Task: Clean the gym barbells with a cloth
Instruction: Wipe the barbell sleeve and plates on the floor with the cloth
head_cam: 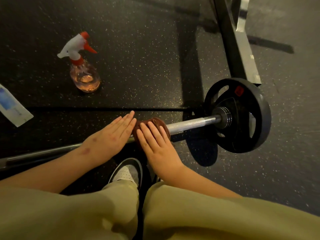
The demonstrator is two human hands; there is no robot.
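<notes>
- Wiping step: right hand (156, 146) presses cloth (154, 121) onto barbell (190, 124), fingers straight and together.
- Left hand (110, 135) lies flat on the bar, fingers together.
- Next, probably: slide cloth toward plate (242, 116).

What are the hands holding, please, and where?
Nothing gripped: the right hand presses the cloth onto the bar; the left hand lies flat beside it.

A barbell (190, 124) lies on the speckled rubber floor (147, 58), a black weight plate (259, 122) on its right end. The right hand (155, 146) presses flat, fingers straight, on a brown cloth (155, 121) wrapped over the bar. The left hand (110, 135) rests flat on the bar just beside it. A spray bottle (83, 66) stands upright beyond, well apart.
</notes>
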